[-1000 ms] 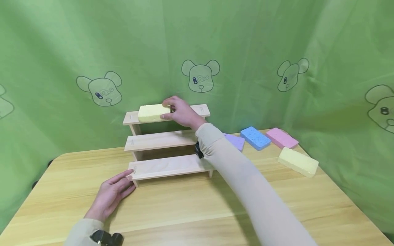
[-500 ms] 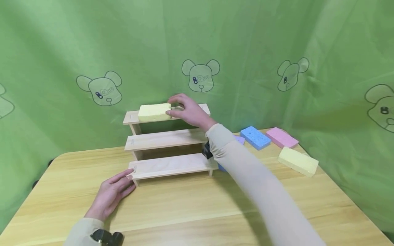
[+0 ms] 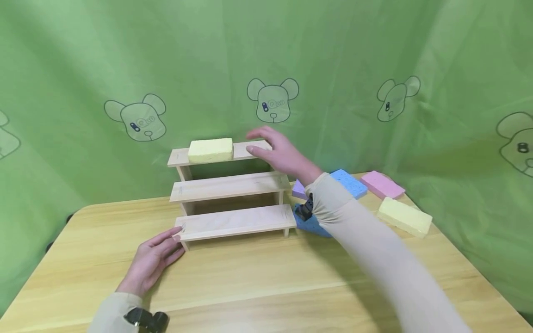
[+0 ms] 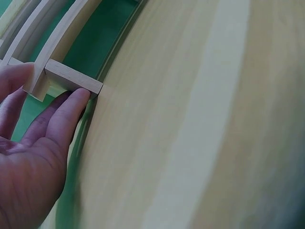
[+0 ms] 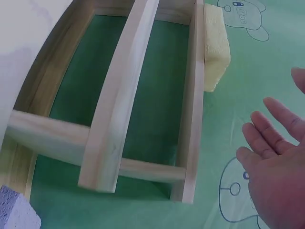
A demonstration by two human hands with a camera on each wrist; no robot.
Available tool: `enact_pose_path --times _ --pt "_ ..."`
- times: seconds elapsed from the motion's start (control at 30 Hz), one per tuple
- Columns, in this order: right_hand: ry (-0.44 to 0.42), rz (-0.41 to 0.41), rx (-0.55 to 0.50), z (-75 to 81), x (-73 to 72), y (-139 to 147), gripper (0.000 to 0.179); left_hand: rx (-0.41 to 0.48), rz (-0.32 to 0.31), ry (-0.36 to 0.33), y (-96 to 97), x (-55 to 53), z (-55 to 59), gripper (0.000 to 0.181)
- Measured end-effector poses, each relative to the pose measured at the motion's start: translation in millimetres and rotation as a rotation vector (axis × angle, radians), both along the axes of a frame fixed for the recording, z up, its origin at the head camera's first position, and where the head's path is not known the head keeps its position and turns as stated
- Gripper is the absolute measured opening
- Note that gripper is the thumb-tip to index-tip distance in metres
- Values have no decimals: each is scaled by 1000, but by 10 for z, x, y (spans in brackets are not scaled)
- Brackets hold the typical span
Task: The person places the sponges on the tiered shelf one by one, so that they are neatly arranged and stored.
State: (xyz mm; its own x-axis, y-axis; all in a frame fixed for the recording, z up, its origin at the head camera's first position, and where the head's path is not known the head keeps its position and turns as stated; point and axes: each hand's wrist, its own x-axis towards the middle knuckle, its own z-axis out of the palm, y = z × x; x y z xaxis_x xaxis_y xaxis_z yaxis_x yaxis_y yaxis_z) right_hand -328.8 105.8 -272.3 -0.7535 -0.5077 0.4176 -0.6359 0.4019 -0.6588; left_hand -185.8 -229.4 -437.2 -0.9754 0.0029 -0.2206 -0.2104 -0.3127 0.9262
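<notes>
Atop the rack point(image 3: 229, 186), the yellow sponge point(image 3: 210, 150) lies left of empty right fingers point(image 3: 261, 153), apparently half parted.

Bright, soft light from above fills the head view, leaving the upper faces of the three-tier wooden shelf point(image 3: 233, 222) paler than the gaps beneath, while the right sleeve point(image 3: 370, 236) casts a faint shadow on the tabletop point(image 3: 250, 282), in front of the shelf and to its right. Slight motion blur softens the fingers point(image 3: 265, 132) of the right hand point(image 3: 284, 153), by the shelf's top tier. Both wrist views are dimmer and bend the shelf's boards by lens distortion; in the left one, the tabletop far from the shelf turns dark and blurry.
</notes>
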Motion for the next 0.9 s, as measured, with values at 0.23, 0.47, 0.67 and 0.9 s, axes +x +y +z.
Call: enact_pose_path --times 0.23,0.47,0.67,0.9 --pt "-8 48 8 -1 184 154 43 10 8 -6 -2 1 -16 35" --pt "-27 43 33 -31 306 325 45 18 6 -2 -6 -9 -11 32" --pt "-51 49 -5 -48 391 472 45 9 7 -1 5 -2 -16 36" --pt "-39 95 -23 -49 508 623 41 12 -4 1 6 9 -23 32"
